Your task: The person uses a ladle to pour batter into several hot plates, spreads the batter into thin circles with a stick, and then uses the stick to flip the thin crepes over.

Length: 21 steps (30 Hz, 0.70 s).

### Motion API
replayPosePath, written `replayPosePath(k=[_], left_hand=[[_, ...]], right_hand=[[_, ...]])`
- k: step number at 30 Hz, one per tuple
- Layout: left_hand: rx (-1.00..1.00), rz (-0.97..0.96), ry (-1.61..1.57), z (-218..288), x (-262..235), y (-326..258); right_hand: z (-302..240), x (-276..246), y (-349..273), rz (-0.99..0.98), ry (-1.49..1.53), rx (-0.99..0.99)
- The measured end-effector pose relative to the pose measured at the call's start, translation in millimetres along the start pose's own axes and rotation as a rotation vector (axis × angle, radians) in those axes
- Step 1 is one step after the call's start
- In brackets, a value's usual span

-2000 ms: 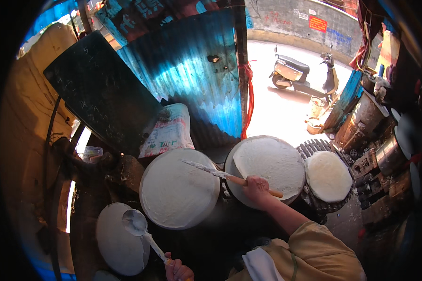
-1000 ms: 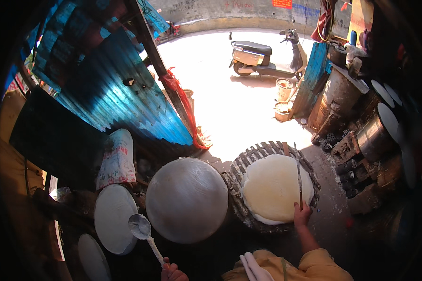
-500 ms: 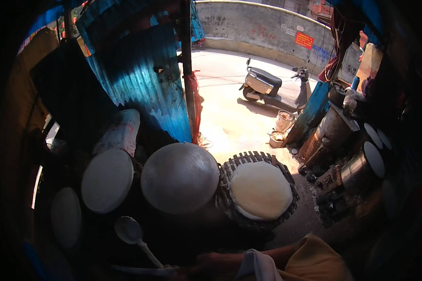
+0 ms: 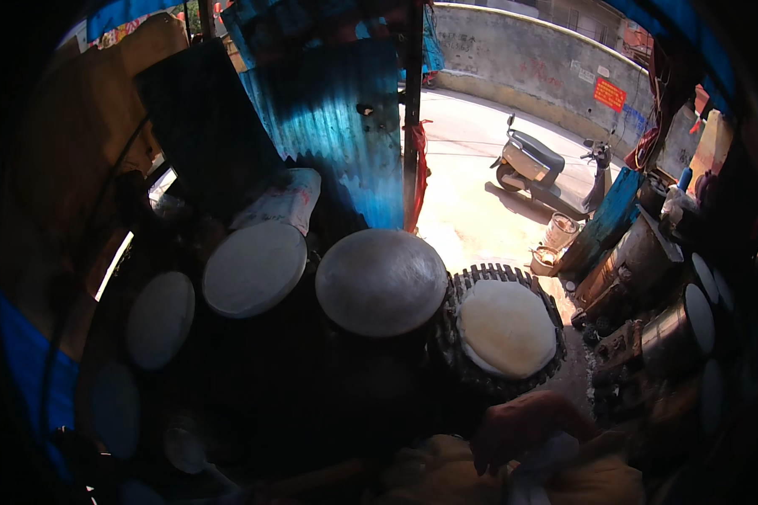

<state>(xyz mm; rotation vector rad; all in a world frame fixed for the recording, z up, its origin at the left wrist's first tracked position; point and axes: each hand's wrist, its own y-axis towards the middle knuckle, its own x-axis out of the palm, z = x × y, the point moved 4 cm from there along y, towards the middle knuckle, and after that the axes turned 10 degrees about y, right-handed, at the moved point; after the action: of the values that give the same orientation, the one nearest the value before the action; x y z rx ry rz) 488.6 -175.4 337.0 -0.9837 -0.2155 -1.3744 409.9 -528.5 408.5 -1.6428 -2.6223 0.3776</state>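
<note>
A bare grey domed griddle [image 4: 381, 282] stands in the middle. On its right, a round woven tray [image 4: 467, 290] carries a thin white sheet of batter [image 4: 505, 328]. To the left are a second dome covered in white [image 4: 254, 268] and a dimmer one [image 4: 160, 320]. My right hand [image 4: 509, 429] hangs curled in shadow just below the woven tray's near edge; nothing shows in it. A ladle [image 4: 185, 450] lies low at the left. My left hand [image 4: 257, 488] is in deep shadow at the end of its handle.
A blue corrugated sheet [image 4: 328, 126] and a red-tied post [image 4: 413, 126] rise behind the domes, with a white sack [image 4: 282, 202] against them. A parked scooter [image 4: 535, 164] and a bucket [image 4: 560, 231] stand on the sunlit road. Metal pots [image 4: 674, 337] crowd the right.
The thin stick that my right hand held over the white sheet is gone from view, and that hand has dropped below the tray. The view swung right, then back left.
</note>
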Motion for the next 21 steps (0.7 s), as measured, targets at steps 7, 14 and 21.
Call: replayPosePath(k=[7,14,21], left_hand=[[-0.020,-0.146,-0.272,7.9,38.3,-14.0],[-0.106,-0.194,-0.253,-8.1,59.4,-6.3],[-0.045,0.102,-0.429,-32.2,74.3,23.9]], right_hand=[[22.7,-30.7,-55.4,-0.039,0.005,0.192],[-24.4,-90.8,-36.6,-0.136,0.024,0.005],[-147.1,-156.0,39.9,0.041,0.592,-0.764]])
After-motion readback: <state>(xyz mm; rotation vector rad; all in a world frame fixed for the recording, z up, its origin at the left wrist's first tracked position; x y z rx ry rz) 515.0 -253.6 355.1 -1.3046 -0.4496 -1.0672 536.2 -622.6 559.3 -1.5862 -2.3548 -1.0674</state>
